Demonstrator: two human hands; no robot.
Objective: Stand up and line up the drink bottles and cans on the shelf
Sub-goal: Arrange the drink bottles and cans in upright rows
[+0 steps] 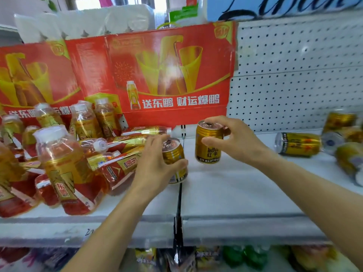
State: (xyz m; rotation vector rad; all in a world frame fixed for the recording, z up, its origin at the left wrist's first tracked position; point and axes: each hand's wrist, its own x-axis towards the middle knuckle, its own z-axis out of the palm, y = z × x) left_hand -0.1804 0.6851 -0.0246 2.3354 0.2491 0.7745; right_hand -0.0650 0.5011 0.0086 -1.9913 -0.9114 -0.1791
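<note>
Right hand (pixel 233 140) pinching upright gold metal can (pixel 208 143) by its rim on white shelf (pixel 235 193) — left hand (pixel 157 163) wrapped round second gold can (pixel 173 160), tilted, just left of it.

Gold cans (pixel 208 142), red-and-gold bottles (pixel 66 169), white shelf (pixel 235 189).

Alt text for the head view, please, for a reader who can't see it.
Each hand holds a gold can over a white shelf: the left hand a tilted can, the right hand an upright can. Bottles crowd the left, some toppled; more cans lie at right.
</note>
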